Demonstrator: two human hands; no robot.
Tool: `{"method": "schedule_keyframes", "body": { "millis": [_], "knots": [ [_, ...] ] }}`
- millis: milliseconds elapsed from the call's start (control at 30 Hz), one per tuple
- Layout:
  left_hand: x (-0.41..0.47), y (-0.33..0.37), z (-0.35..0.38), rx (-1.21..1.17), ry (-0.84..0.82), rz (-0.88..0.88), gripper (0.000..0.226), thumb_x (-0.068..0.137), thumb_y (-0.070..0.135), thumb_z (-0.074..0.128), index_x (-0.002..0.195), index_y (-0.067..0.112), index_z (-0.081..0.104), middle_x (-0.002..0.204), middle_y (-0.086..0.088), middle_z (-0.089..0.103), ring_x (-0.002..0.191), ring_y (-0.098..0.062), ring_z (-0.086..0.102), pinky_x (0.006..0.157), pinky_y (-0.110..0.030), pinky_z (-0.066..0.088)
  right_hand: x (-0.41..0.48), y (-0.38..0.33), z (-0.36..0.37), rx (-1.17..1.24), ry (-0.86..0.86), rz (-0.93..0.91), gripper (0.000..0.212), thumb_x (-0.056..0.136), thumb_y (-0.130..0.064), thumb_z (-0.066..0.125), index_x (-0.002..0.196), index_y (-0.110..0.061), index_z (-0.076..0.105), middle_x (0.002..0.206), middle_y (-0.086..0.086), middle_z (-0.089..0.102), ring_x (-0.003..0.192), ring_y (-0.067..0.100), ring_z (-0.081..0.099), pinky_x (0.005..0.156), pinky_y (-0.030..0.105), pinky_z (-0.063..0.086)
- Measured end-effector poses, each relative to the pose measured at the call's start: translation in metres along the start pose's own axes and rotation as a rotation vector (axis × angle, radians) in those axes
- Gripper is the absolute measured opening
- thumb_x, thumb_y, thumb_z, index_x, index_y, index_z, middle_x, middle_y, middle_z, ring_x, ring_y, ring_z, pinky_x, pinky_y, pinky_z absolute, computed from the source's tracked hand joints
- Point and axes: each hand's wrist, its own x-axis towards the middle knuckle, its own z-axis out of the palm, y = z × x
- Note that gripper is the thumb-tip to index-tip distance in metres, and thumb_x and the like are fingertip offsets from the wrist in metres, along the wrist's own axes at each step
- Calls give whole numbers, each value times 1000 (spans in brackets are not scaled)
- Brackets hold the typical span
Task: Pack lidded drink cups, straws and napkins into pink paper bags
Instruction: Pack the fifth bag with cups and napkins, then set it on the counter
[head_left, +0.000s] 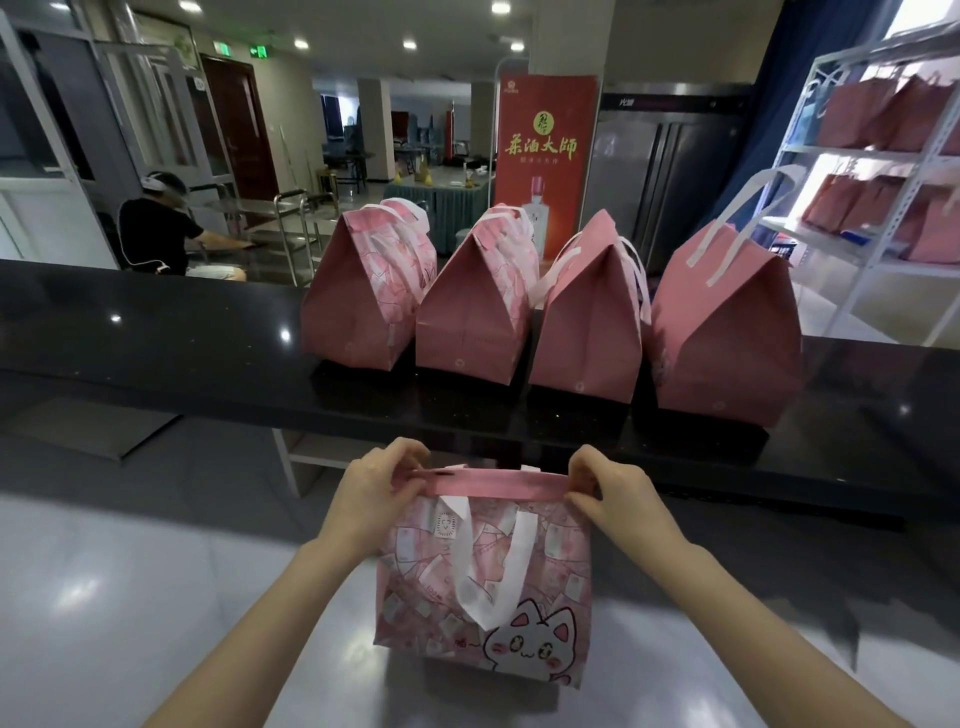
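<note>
Both our left hand (378, 488) and our right hand (621, 493) pinch the top corners of the cat-printed pink bag (483, 577), which stands upright on the pale desk (156, 597) close in front of us. Its mouth is pressed flat, so we judge this to be the closing fold; what is inside we cannot see. Next we would crease the top and set it, kept level, beside the four closed bags (470, 306) on the raised dark desk (156, 332)

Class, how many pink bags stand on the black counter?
4 in a row: leftmost bag, second bag, third bag, rightmost bag. Others may hide behind them.
</note>
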Motion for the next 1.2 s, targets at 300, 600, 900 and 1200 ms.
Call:
{"method": "schedule_keyframes", "body": {
  "millis": [300,600,900,1200],
  "knots": [
    [-17,15,3,148,-5,75,17,84,10,69,98,19,74,87,12,64,81,-6,59,79,-29,51,-1,-1,-10,-58,-78,-27,22,82,-8,64,96,-24,71,88,-12,67,84,4,62,75,21,53],
    [-24,46,20,260,-64,168,18,87,42,65,95,28,72,91,17,62,87,-4,55,99,-26,29,-2,-23,-9,-161,-135,-124,24,85,-31,66,108,-27,69,102,-12,61,93,10,58,85,29,49],
    [-34,55,28,309,2,157,7,88,26,66,84,22,70,84,14,62,82,-8,58,96,-31,37,-5,-30,3,-147,-134,-107,11,88,-19,64,96,-19,72,93,-6,64,86,12,61,79,30,53],
    [-34,71,41,294,-30,230,6,79,22,76,85,20,74,79,7,66,78,-18,61,84,-35,43,0,-57,15,-208,-166,-242,20,88,-36,62,104,-27,71,99,-5,64,96,13,55,79,29,46]
  ]
}}
